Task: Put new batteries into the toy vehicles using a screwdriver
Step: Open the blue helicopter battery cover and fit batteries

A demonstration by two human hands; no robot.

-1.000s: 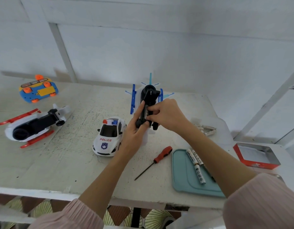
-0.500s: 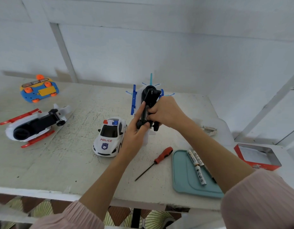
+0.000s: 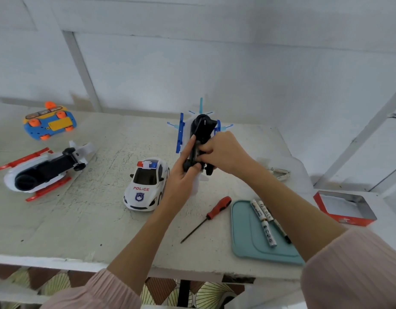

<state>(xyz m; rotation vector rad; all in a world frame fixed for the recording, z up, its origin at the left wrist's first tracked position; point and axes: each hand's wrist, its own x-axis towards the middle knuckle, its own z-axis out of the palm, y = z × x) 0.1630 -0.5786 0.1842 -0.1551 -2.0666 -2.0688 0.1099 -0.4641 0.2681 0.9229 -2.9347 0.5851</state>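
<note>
Above table (image 3: 103,219), both hands' fingers (image 3: 199,152) gripping blue toy plane (image 3: 201,130)

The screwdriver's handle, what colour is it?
Red, on the screwdriver lying on the table; the head view shows it.

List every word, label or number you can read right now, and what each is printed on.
"POLICE": red letters on the hood of the white police car.
Shield badge under it: no readable text.
Batteries on the teal tray: printed labels, too blurred to read.
Red box: white marking, illegible.
</note>
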